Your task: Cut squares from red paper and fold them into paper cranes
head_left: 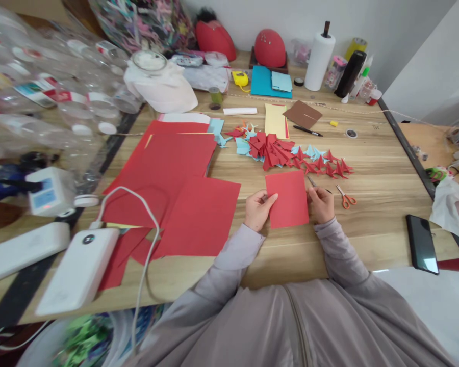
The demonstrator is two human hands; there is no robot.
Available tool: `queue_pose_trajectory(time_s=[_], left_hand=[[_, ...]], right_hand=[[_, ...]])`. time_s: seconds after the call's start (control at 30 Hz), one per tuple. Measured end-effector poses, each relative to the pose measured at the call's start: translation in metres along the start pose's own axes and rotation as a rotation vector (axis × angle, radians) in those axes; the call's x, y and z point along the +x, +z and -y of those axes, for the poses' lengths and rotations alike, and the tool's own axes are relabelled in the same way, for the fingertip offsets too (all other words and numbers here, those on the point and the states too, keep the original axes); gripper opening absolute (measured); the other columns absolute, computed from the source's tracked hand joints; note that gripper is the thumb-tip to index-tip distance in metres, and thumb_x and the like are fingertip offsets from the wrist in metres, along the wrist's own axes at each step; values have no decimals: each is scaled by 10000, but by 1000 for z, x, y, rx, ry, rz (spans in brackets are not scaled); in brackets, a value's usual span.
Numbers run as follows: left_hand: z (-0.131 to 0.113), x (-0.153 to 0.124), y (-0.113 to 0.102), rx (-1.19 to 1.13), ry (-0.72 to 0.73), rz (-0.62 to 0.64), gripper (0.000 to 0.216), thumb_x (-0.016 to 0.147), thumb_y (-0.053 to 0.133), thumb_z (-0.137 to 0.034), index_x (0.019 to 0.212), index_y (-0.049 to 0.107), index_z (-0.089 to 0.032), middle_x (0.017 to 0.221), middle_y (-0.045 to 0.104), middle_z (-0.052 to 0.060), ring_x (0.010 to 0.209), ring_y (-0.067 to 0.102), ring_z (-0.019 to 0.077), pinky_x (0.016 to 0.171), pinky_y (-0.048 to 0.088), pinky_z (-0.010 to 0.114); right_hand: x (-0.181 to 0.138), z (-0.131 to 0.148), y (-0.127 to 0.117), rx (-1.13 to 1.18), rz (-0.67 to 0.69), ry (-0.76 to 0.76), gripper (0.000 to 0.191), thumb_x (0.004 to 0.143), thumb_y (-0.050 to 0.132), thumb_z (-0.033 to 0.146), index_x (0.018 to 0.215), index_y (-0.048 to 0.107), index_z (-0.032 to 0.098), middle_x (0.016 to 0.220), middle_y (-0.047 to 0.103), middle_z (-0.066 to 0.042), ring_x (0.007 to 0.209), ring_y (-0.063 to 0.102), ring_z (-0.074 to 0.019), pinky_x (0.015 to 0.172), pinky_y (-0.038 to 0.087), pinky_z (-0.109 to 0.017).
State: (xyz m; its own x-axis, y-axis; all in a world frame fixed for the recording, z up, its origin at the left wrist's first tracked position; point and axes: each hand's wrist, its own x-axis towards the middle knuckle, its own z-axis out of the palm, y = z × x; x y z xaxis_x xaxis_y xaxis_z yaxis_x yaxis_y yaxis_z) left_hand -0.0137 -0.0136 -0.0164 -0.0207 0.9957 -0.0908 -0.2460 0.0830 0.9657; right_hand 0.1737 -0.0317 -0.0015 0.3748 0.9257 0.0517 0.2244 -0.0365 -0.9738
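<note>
A red square of paper (288, 200) is held up in front of me, just above the table. My left hand (258, 209) pinches its left edge, with the thumb lying on the front face. At the opposite edge, my right hand (321, 204) is closed, its fingertips on the paper's side. A thin grey-tipped tool (311, 181) shows behind the right fingers; whether it is held or lies on the table, I cannot tell. Orange-handled scissors (346, 198) lie right of that hand. Beyond the paper are folded red paper pieces (271, 150) and small red and blue folded stars (321, 160).
Large red sheets (202, 216) are stacked on the left. A white power bank (78, 270) with a looping cable lies near the front edge, by many plastic bottles (72, 107). A phone (422, 243) rests at right. A black pen (308, 131) and brown paper (303, 114) lie farther back.
</note>
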Motion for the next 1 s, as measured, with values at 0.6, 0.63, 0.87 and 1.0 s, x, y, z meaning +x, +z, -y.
queue_pose_trajectory(time_s=[0.6,0.63,0.87,1.0], left_hand=[[-11,4,0,-179,8,-82,311,529,839,-317,731,671,-151,733,713,43,665,651,141,694,516,279],[-11,4,-1,-189,10,-83,311,530,839,-317,732,669,-153,743,717,44,679,657,144,706,519,283],[-13,4,-1,-235,-30,-81,351,524,848,-336,774,670,-167,789,731,50,729,681,161,753,538,313],[-14,4,0,-257,-45,-83,369,506,858,-340,771,671,-165,782,727,50,728,683,167,718,543,307]], right_hand=[[-1,-14,-28,-942,46,-207,342,736,478,86,989,701,140,1020,674,-135,946,572,-254,857,413,-362],[-1,-14,-28,-944,49,-195,336,734,489,95,993,699,140,1003,677,-138,936,576,-259,852,418,-366],[0,-12,-23,-491,-66,-82,336,728,550,157,1051,643,157,976,688,-122,942,618,-255,859,462,-418],[-1,-2,-19,310,110,127,433,655,722,314,1062,615,211,897,698,-54,801,666,-198,733,523,-363]])
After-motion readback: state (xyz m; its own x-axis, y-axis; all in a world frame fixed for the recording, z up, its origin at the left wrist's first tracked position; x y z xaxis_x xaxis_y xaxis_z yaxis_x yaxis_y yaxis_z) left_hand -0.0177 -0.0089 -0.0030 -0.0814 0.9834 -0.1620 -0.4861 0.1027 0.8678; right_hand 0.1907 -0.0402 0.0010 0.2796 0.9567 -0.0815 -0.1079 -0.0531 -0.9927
